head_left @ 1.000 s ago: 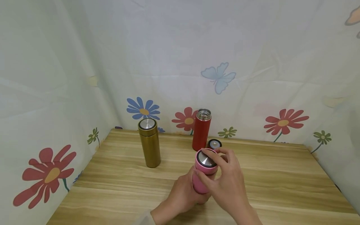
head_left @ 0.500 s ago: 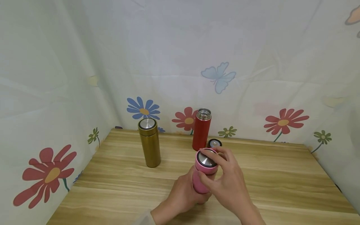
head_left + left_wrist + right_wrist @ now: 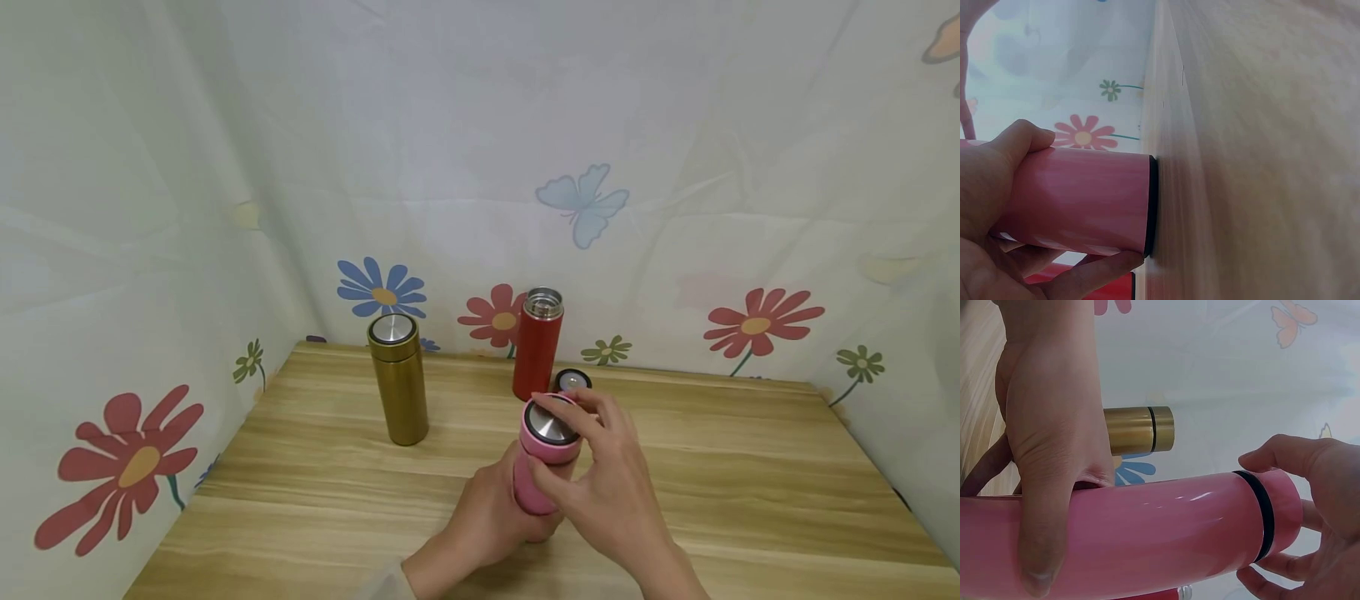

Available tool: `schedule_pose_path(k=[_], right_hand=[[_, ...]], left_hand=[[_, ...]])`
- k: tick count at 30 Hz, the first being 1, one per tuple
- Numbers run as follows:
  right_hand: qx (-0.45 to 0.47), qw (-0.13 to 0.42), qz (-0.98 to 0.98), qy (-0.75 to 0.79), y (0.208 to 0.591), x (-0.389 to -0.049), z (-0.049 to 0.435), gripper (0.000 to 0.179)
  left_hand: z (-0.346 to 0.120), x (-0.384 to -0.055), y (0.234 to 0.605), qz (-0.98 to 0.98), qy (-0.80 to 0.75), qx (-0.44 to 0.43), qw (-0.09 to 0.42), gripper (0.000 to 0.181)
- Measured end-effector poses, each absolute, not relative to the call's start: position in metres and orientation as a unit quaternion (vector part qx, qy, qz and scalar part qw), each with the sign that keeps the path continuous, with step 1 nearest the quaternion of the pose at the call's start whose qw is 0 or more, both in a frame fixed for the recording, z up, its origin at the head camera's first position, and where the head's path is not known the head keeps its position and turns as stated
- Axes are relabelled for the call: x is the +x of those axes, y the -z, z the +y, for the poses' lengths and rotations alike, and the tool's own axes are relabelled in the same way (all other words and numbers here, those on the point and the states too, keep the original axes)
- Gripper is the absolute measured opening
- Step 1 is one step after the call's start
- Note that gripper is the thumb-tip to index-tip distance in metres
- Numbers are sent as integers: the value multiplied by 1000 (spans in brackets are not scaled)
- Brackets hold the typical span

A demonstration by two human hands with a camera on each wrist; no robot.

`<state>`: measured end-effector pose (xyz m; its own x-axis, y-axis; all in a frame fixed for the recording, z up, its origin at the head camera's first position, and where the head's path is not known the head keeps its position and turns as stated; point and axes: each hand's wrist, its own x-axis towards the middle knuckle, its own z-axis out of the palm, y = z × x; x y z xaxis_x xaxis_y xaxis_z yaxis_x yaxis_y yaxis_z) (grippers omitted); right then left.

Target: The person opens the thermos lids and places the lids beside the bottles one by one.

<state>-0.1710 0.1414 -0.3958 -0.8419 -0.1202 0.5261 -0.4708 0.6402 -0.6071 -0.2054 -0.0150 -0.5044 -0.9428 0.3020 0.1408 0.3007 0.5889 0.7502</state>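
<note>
A pink thermos [image 3: 1172, 531] stands at the front of the wooden table, its black-edged base close over the tabletop in the left wrist view. My left hand [image 3: 487, 512] grips its lower body, with thumb and fingers on opposite sides. Around the pink lid [image 3: 1284, 509], which has a silver disc on top, my right hand [image 3: 615, 483] curls its thumb and fingers. A black ring [image 3: 1263, 515] shows between lid and body in the right wrist view. Just behind stand an uncapped red thermos [image 3: 537, 354] and a loose lid [image 3: 573, 381], lying underside up.
A gold thermos [image 3: 401, 392] with its lid on stands upright to the left of my hands. The wooden table [image 3: 315, 492] meets a pale curtain [image 3: 450, 150] printed with flowers and butterflies at the back and both sides.
My right thumb has shifted slightly to the right along the pink thermos just below its lid. The left hand and the other bottles stay where they were.
</note>
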Motion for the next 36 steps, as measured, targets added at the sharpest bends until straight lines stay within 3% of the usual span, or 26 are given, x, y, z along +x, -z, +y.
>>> schedule_pose_path(k=[5, 13, 20, 36], right_hand=[[152, 237, -882, -378, 396, -170, 138, 69], [123, 324, -889, -298, 401, -171, 132, 75], [114, 363, -889, -256, 404, -171, 128, 70], [122, 349, -886, -281, 403, -169, 127, 63]], left_hand=[[-15, -206, 504, 891, -423, 162, 20, 79], [-14, -205, 504, 904, -397, 156, 9, 78], [-13, -205, 504, 908, -387, 159, 6, 78], [-14, -205, 506, 905, -391, 166, -4, 79]])
